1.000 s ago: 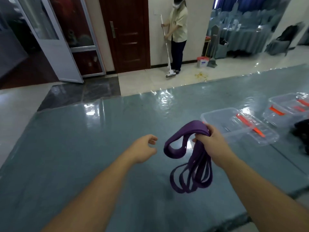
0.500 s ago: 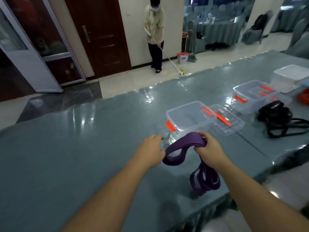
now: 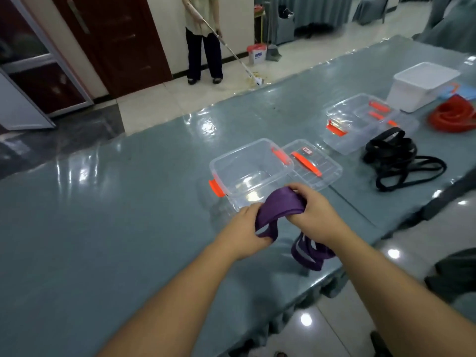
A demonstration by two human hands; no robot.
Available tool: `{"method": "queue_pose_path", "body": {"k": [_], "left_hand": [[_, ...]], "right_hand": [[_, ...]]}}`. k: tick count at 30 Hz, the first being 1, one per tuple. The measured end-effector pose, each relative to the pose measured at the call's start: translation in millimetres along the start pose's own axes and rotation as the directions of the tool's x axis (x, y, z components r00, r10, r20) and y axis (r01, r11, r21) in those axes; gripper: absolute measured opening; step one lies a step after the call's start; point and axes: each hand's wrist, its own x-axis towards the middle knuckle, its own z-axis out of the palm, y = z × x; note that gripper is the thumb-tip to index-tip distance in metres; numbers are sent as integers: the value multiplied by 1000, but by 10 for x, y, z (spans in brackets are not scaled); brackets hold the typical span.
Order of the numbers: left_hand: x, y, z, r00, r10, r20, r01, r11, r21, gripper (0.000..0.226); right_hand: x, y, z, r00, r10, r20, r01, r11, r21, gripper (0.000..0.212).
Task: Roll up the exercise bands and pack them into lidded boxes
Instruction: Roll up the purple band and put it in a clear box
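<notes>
A purple exercise band (image 3: 279, 207) is held between both hands above the table. My left hand (image 3: 242, 230) grips its lower loop, and my right hand (image 3: 313, 212) grips the upper fold, with more purple loops hanging below that wrist. Just beyond the hands stands an open clear box (image 3: 247, 171) with orange clips; nothing lies in it. Its clear lid (image 3: 313, 164) lies flat right beside it.
A black band (image 3: 396, 157) lies loose on the grey-green table (image 3: 103, 215), a red band (image 3: 452, 114) further right. A second clear box (image 3: 360, 122) and a white box (image 3: 422, 85) stand behind. The table edge runs close on my right. A person sweeps the floor beyond.
My left hand closed in from open air and took hold of the purple band's loop. The view swung right and down, bringing the open box, black and red bands into view.
</notes>
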Motion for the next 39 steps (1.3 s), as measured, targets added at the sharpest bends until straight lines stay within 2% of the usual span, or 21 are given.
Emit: {"method": "queue_pose_path", "body": {"k": [3,6,12,15,18,21,23,27,30,34,36,39], "left_hand": [[210,-59,52,1000,-2,-12,1,997,-76,71],[396,-142,83,998,-37,46,39,999,-34,61],[514,-392,192,988,-127,89,127,992,6,24],[514,-543,218,982,-170,77,168,985,26,24],[517,-699,272,966,-259,20,258,966,14,28],[488,-767,345,929,-361,-81,358,932,-50,29],[425,-773,395,885,-441,-150,429,897,-105,32],[288,-768,519,760,-594,-264,565,805,-182,42],[234,-791,614,669,-676,-309,642,735,-219,44],[125,-880,802,526,-792,-310,752,603,-266,37],[59,-927,879,442,-838,-320,789,533,-305,32],[19,-1002,953,372,-871,-322,797,477,-370,31]], "right_hand": [[165,3,-73,999,-34,35,37,995,-96,51],[299,-44,-149,997,-40,66,52,980,-192,55],[529,15,-297,994,-15,111,44,964,-262,52],[689,153,-344,984,-3,180,60,948,-312,49],[892,353,-330,958,-26,286,143,907,-397,50],[1083,621,-237,916,22,400,196,846,-496,62],[1203,816,-149,895,27,445,242,808,-537,73],[1391,1230,48,813,-7,582,363,788,-497,84],[1441,1581,135,773,-9,634,476,670,-570,99],[1370,1984,53,809,39,586,446,608,-657,110],[1291,2131,-19,832,51,552,419,595,-686,110],[1160,2263,-114,853,100,512,357,605,-712,103]]}}
